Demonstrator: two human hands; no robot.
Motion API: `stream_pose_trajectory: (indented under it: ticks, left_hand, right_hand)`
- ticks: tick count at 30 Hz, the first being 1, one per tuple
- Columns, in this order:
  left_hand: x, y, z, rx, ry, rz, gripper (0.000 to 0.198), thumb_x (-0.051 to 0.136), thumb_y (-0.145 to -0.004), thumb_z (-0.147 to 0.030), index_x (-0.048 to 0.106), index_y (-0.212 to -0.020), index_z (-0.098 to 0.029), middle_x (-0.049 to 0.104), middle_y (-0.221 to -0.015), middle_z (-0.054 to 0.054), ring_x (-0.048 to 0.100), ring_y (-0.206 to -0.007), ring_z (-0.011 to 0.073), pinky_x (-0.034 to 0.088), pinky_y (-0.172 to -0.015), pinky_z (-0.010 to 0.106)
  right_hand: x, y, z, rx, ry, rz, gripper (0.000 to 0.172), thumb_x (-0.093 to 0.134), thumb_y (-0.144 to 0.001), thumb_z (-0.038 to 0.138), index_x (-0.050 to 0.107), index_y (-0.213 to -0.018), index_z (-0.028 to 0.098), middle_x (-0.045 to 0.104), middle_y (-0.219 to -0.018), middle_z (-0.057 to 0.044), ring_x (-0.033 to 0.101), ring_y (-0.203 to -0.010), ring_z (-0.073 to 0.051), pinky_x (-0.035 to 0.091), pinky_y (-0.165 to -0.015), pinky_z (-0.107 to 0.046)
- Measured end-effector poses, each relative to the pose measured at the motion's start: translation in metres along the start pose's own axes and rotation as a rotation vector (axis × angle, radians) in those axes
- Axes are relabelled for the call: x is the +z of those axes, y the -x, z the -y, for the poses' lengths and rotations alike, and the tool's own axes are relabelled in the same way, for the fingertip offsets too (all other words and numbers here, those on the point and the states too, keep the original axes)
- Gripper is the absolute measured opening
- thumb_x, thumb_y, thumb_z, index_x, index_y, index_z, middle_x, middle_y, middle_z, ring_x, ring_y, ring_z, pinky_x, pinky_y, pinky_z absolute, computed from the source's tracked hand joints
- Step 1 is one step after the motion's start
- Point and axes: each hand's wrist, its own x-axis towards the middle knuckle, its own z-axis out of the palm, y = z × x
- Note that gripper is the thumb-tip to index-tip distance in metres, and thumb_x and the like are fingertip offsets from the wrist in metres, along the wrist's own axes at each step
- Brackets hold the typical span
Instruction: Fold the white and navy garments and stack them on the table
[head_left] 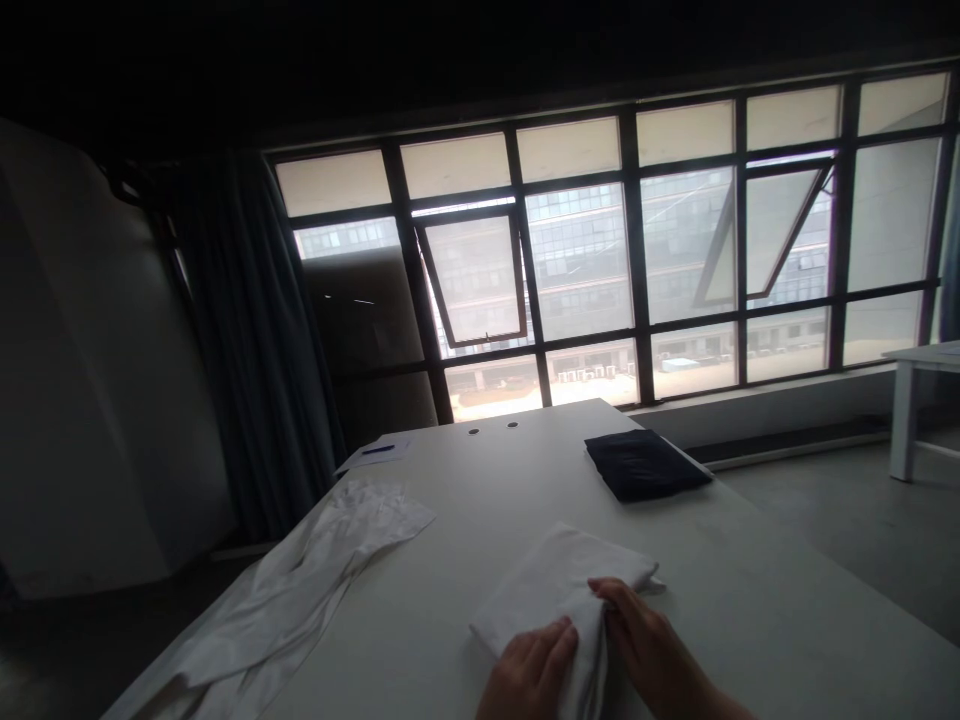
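A folded white garment [551, 570] lies on the white table [465, 520] close in front of me; its exact kind cannot be made out. My left hand [531, 672] rests over its near left part, fingers together and curled onto the fabric, thumb hidden. On the other side my right hand [645, 635] grips the folded right edge, index finger on top and the other fingers partly out of sight. Layers of fabric show between the two hands. The far right corner sticks out a little past the fold.
Along the left table edge a loose, crumpled white garment [300, 580] is spread out. A dark folded garment [645, 464] lies at the far right edge. Paper with a pen [379, 449] is at the far left corner. Windows [577, 260] stand beyond; another white table [904, 420] is at right.
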Motion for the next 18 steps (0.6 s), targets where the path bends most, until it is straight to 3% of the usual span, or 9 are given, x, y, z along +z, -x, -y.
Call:
stream_pose_trajectory:
  ticks: [4,7,10,15,18]
  left_hand:
    - [-0.004,-0.002,0.004,0.039,0.080,0.052,0.043,0.041,-0.108,-0.028,0.044,-0.149,-0.022,0.072,-0.126,0.011,0.073,-0.108,0.0203,0.060,-0.088,0.028]
    - [-0.008,-0.003,0.007,0.051,0.167,0.073,0.044,0.045,-0.107,-0.038,0.044,-0.148,-0.025,0.075,-0.122,0.008,0.074,-0.103,0.0208,0.061,-0.084,0.027]
    - [-0.011,-0.002,0.010,0.004,0.236,0.013,0.046,0.044,-0.106,-0.047,0.044,-0.146,-0.026,0.078,-0.108,0.007,0.076,-0.092,0.0193,0.060,-0.079,0.026]
    - [-0.010,0.009,0.016,-0.112,0.164,-0.179,0.039,0.045,-0.104,-0.047,0.050,-0.135,-0.024,0.075,-0.102,0.009,0.073,-0.087,0.0209,0.060,-0.077,0.032]
    - [-0.004,0.018,0.019,-0.200,0.157,-0.197,0.030,0.051,-0.101,-0.036,0.053,-0.129,-0.024,0.073,-0.098,0.008,0.071,-0.082,0.0200,0.060,-0.073,0.031]
  right_hand:
    - [-0.003,0.001,0.003,-0.012,0.016,0.207,0.070,0.045,-0.068,0.003,0.058,-0.133,0.026,0.064,-0.134,-0.011,0.063,-0.124,-0.024,0.050,-0.106,-0.038]
    - [-0.008,-0.001,0.004,-0.019,0.062,0.281,0.061,0.043,-0.066,0.001,0.066,-0.115,0.028,0.068,-0.122,-0.007,0.067,-0.112,-0.021,0.053,-0.098,-0.032]
    - [-0.025,-0.009,0.011,-0.045,0.133,0.316,0.046,0.043,-0.072,0.002,0.067,-0.102,0.027,0.070,-0.111,-0.004,0.069,-0.100,-0.019,0.052,-0.089,-0.028]
    - [-0.092,-0.037,0.032,0.011,0.226,0.276,0.038,0.045,-0.076,0.008,0.068,-0.098,0.029,0.072,-0.105,-0.004,0.069,-0.090,-0.021,0.051,-0.081,-0.030]
    - [-0.143,-0.053,0.043,0.071,0.284,0.228,0.028,0.049,-0.082,0.015,0.069,-0.095,0.030,0.072,-0.100,-0.007,0.068,-0.085,-0.022,0.051,-0.074,-0.031]
